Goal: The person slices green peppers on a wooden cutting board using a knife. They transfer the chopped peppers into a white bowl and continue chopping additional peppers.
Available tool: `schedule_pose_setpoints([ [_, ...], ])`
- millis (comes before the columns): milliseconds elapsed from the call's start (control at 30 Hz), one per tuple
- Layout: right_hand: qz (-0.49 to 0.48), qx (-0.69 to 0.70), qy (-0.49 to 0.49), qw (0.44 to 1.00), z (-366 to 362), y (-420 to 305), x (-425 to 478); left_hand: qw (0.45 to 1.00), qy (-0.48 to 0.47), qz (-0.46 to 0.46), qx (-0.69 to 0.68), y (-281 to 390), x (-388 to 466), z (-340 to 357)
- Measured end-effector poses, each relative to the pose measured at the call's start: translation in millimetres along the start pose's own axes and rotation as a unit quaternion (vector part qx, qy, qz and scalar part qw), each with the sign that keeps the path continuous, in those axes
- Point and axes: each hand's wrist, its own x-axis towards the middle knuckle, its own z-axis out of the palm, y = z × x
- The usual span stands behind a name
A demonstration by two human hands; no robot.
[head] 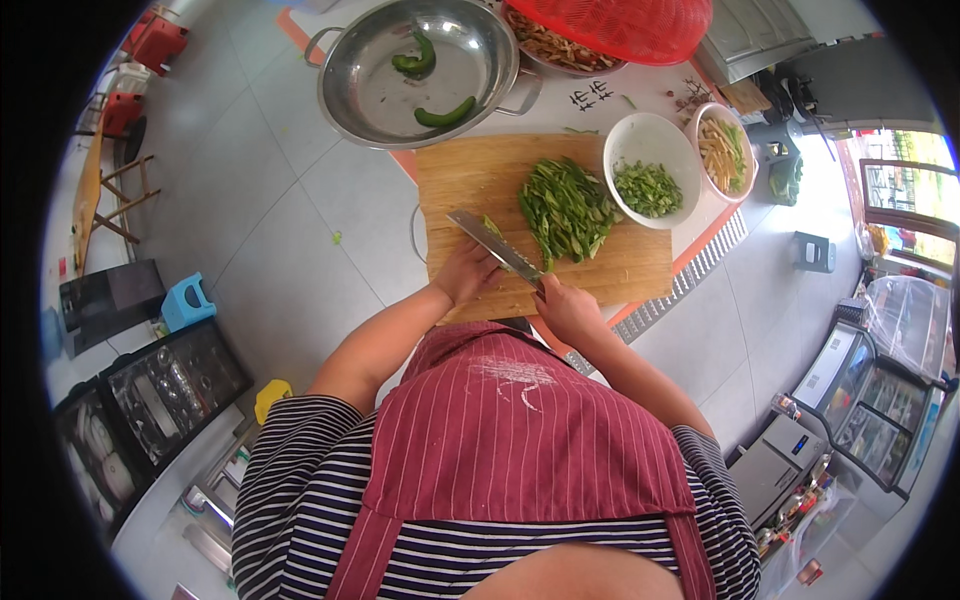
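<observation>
My right hand [568, 304] grips the handle of a kitchen cleaver [495, 246] over a wooden cutting board [630, 277]. The blade slants up to the left, with green bits along it and a piece of green pepper [491, 225] beside it. Close against the near side of the blade is my left hand [470, 271], fingers bent; whatever lies under them is hidden. Right of the cleaver lies a pile of sliced green peppers [568, 210]. A white bowl [626, 131] of chopped greens rests at the board's right edge.
Beyond the board, a steel two-handled pan [360, 112] holds two green peppers [446, 114]. A red plastic basket [630, 26] partly covers a bowl of shredded food [559, 49]. At the right is a white container [701, 120] of pale strips and greens.
</observation>
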Motion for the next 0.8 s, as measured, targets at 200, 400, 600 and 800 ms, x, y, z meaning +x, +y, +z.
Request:
schedule_pose_setpoints([
  [200, -0.023, 0.002, 0.059, 0.998, 30, 7, 49, 0.999, -0.019, -0.048, 0.006, 6, -1, 3],
  [400, -0.044, 0.032, 0.075, 0.996, 17, 7, 35, 0.999, 0.031, -0.036, -0.005, 3, -8, 11],
  [600, -0.021, -0.008, 0.004, 1.0, 15, 0, 32, 0.999, 0.03, -0.032, 0.002, 3, -6, 10],
  [800, -0.071, 0.047, 0.076, 0.993, 30, 8, 71, 0.998, -0.011, -0.063, 0.027, 8, -5, 4],
])
